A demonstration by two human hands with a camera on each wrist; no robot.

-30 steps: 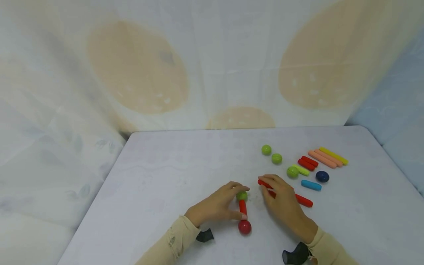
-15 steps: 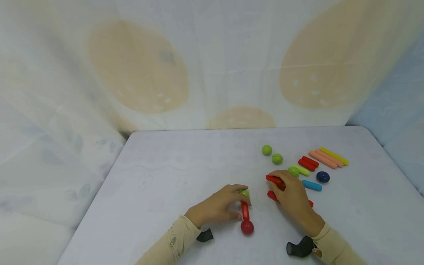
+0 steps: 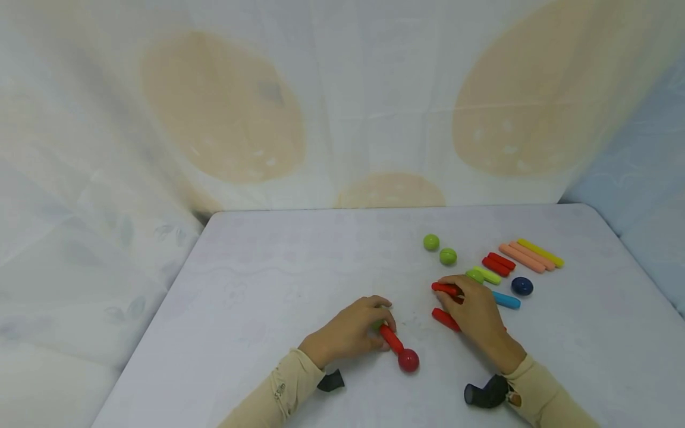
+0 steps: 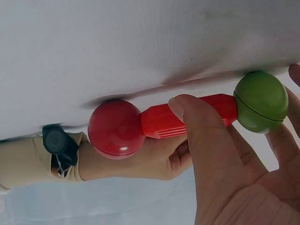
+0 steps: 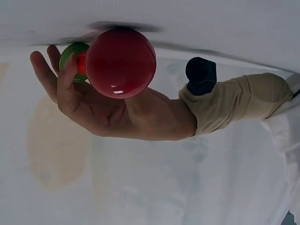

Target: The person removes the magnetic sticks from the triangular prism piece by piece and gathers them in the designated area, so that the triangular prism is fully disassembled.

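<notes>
Two hands clamped, left (image 3: 350, 330) on slanted red-ball rod (image 3: 392, 340), right (image 3: 473, 312) on red stick (image 3: 445, 289).

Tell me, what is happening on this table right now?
A person is handling coloured sticks and balls. The left hand grips a short red stick with a green ball on one end and a red ball on the other. The right hand pinches another red stick near the loose pieces on the table.
</notes>
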